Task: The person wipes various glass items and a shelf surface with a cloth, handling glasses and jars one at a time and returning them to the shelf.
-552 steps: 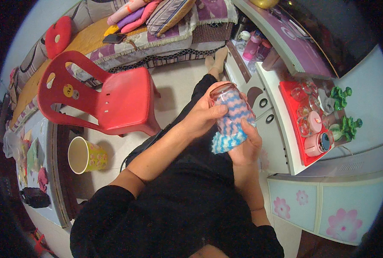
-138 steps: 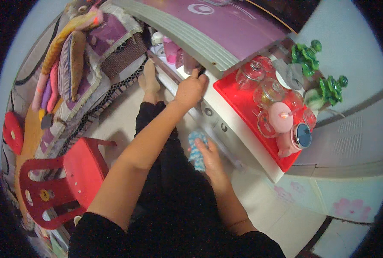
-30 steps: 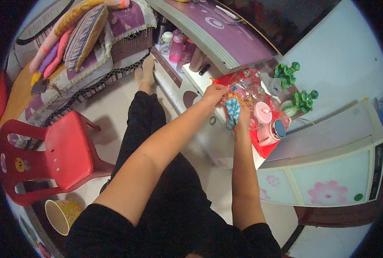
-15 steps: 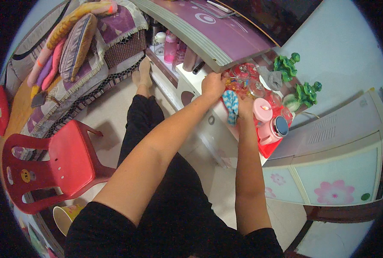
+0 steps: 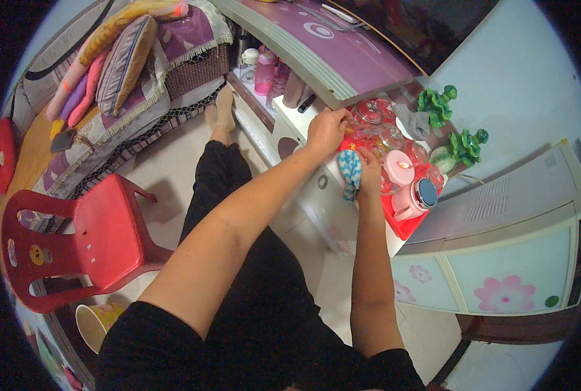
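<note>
A blue-and-white striped cloth (image 5: 349, 171) hangs from my right hand (image 5: 370, 173), whose fingers are closed on it at the near edge of a red tray (image 5: 404, 227). My left hand (image 5: 327, 133) is at the tray's left corner with its fingers curled together; what they grip, if anything, is hidden. Beyond both hands, clear glassware with a lidded glass pot (image 5: 369, 112) crowds the tray. A pink lidded cup (image 5: 398, 171) stands just right of my right hand, and a pink mug with a dark lid (image 5: 415, 199) is beside it.
The tray rests on a white cabinet (image 5: 333, 174), partly under a purple panel (image 5: 316, 52). Green leafy ornaments (image 5: 466, 146) stand behind. Pink bottles (image 5: 265, 73) are on the shelf at left. A red chair (image 5: 108, 234) and a paper bucket (image 5: 95, 326) are to my left.
My right hand has drawn slightly nearer with the cloth, and more red surface shows between my hands. My left hand has stayed near the tray's corner, its fingers shifting a little.
</note>
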{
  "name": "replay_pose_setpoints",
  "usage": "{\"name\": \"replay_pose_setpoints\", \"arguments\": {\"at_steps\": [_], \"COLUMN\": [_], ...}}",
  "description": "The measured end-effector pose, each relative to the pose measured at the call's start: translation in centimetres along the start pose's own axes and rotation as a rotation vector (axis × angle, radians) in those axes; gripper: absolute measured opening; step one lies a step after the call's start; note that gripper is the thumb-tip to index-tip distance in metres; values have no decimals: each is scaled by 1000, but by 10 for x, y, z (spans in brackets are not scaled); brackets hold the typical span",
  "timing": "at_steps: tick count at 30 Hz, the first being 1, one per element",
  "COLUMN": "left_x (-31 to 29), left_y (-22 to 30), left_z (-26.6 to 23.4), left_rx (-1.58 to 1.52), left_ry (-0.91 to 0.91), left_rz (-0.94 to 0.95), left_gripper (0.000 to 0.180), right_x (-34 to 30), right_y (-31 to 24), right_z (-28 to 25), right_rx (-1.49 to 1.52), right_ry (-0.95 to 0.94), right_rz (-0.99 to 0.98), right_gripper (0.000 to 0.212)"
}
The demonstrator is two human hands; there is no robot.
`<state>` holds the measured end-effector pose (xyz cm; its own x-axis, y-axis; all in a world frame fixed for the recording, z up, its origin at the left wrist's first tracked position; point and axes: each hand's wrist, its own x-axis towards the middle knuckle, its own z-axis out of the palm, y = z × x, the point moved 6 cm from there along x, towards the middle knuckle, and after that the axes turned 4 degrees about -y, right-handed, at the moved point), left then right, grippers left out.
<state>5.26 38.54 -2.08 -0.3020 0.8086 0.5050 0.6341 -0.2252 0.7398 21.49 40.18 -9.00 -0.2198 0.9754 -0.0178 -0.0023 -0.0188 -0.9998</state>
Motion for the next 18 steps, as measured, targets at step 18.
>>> {"name": "replay_pose_setpoints", "arguments": {"at_steps": [18], "left_x": [-16], "left_y": [24], "left_z": [-12], "left_rx": [-82], "left_ry": [81], "left_rz": [71], "left_gripper": [12], "right_x": [-22], "right_y": [-48], "right_z": [28], "right_rx": [-513], "right_ry": [-46], "right_rz": [-287], "right_gripper": [59]}}
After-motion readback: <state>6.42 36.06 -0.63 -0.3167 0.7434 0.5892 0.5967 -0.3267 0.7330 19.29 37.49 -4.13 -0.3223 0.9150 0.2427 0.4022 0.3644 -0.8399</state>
